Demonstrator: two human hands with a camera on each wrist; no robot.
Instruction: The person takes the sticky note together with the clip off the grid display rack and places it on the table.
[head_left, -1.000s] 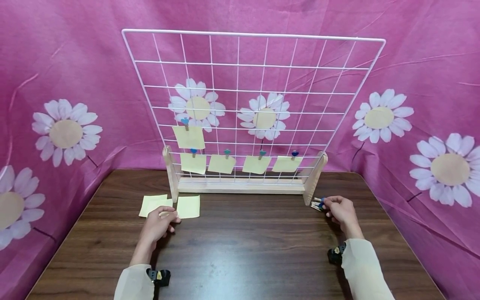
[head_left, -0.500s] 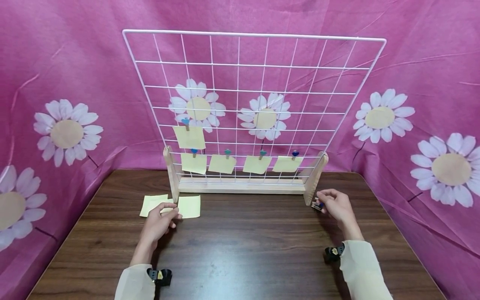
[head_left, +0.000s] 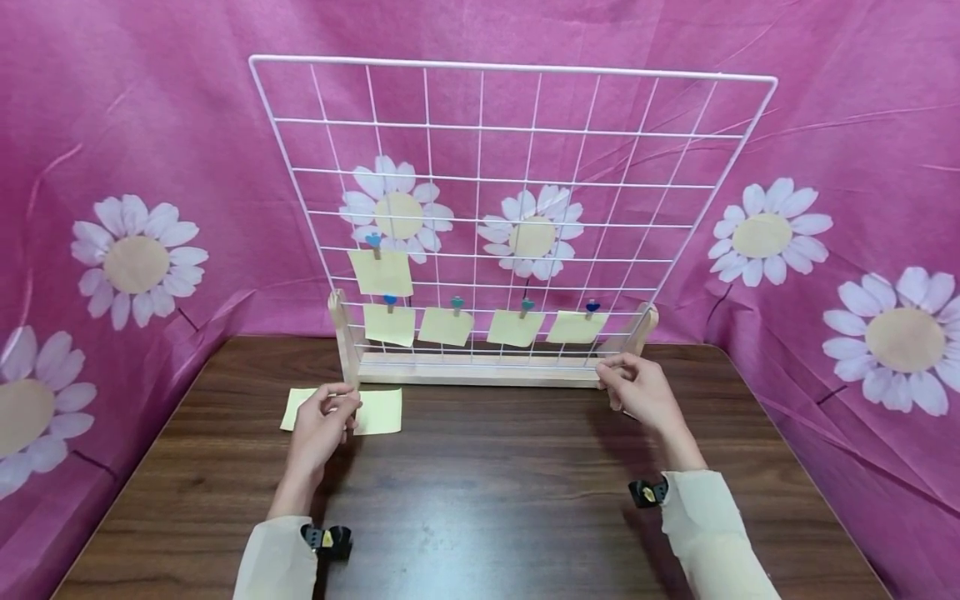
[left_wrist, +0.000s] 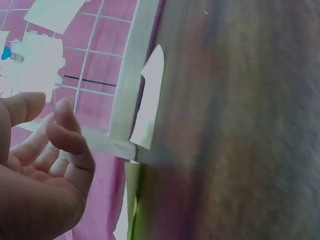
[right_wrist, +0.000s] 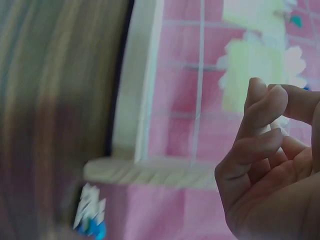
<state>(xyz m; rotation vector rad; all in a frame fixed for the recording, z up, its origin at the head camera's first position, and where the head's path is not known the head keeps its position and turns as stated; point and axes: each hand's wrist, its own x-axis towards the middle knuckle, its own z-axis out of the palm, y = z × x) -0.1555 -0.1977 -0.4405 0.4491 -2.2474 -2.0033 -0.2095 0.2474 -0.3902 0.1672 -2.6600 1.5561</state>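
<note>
My left hand (head_left: pixel 321 429) hovers just above yellow sticky notes (head_left: pixel 381 412) at the left foot of the rack. In the left wrist view its thumb and index tip are a little apart, with nothing visible between them. My right hand (head_left: pixel 645 396) is raised in front of the rack's right foot, thumb and index tips together. Whether a small thing is pinched there is hidden. Several small clothespins (right_wrist: pixel 91 215) with blue ends lie by that foot. Sticky notes (head_left: pixel 447 327) hang from the white wire grid (head_left: pixel 480 128), held by clothespins (head_left: pixel 527 305) with heart ends.
The grid stands in a pale wooden base (head_left: pixel 480 371) at the back of a brown wood table (head_left: pixel 480 483). A pink flowered cloth (head_left: pixel 600 33) surrounds the table's back and sides. The upper grid rows carry no notes.
My right hand has lifted from the clothespins and moved left toward the grid. My left hand has risen slightly from the sticky notes. The hanging notes stay as they were.
</note>
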